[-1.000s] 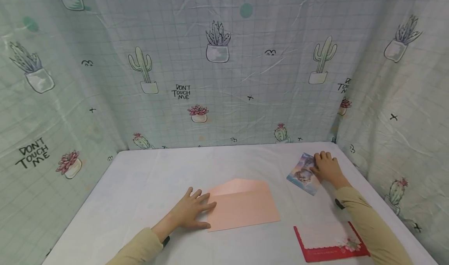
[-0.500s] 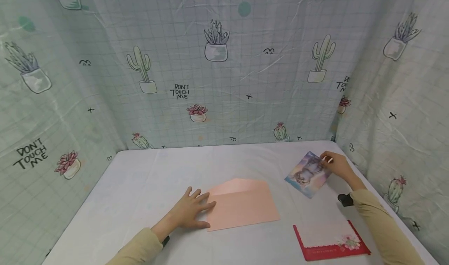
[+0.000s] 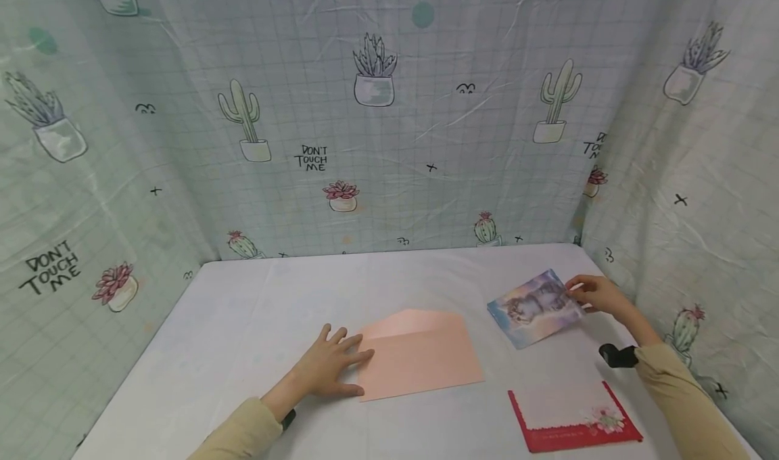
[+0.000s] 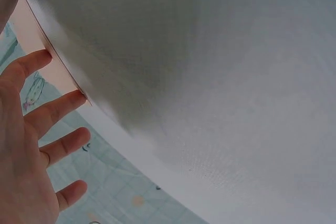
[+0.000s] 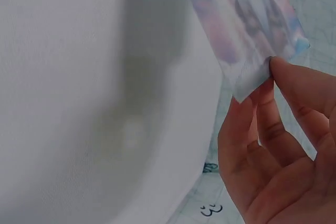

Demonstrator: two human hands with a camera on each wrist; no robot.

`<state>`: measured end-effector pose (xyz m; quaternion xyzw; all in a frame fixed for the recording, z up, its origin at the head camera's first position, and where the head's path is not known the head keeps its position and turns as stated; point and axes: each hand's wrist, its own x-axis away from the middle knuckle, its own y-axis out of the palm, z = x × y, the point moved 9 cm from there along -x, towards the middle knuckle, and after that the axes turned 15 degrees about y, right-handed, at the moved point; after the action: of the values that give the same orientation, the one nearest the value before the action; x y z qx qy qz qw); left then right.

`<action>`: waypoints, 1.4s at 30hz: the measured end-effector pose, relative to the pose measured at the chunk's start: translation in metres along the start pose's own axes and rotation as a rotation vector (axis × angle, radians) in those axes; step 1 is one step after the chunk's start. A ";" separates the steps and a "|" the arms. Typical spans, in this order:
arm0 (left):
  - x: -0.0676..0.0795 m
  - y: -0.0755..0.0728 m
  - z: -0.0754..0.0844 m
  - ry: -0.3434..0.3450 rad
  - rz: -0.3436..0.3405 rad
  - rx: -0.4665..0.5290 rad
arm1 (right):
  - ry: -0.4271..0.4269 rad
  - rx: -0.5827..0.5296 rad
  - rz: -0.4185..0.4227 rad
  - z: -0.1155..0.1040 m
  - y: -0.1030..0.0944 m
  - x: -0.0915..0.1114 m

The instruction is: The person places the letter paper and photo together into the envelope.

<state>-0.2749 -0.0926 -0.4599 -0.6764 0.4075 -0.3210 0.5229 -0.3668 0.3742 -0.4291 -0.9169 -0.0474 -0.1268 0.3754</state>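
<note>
- Two hands were busy in the head view: the right hand [image 3: 599, 294] held a picture card [image 3: 535, 309] by one short end, towards the right side of the worktop [image 3: 274, 311], while the left hand [image 3: 328, 365] touched the left edge of a peach envelope [image 3: 421, 355].
- From where I stood, the step looked like picking up the picture card with the envelope steadied; the next move, I judged, called for a sure pinch and a card kept unbent.
- The card's long axis slanted from near left to far right, its free end on the envelope's side. The envelope's ran crosswise, slightly tilted, with its flap pointing away from the person. A red-bordered card [image 3: 569, 434] lay nearer, to the right.
- In the left wrist view that grip was wide, fingers spread, the thumb and next two fingertips at the envelope's edge, nothing clasped.
- In the right wrist view the grip was narrow, thumb on the printed face, fingers behind; the card stretched lengthwise from the fingertips. Whether its free end touched the worktop, I couldn't tell.
</note>
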 end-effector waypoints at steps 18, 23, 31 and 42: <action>-0.002 0.000 0.001 -0.025 -0.013 0.021 | 0.016 -0.262 -0.186 -0.005 0.022 0.021; -0.002 0.001 0.000 -0.030 -0.012 0.026 | 0.021 -0.299 -0.185 -0.013 0.030 0.023; 0.000 -0.001 0.000 -0.025 0.001 0.002 | -0.027 -0.352 -0.164 -0.038 0.048 0.024; 0.003 0.000 -0.001 -0.039 -0.004 0.024 | -0.069 -0.385 -0.122 -0.065 0.073 0.011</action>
<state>-0.2742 -0.0953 -0.4596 -0.6769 0.3918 -0.3139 0.5383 -0.3553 0.2768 -0.4312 -0.9710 -0.0904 -0.1245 0.1828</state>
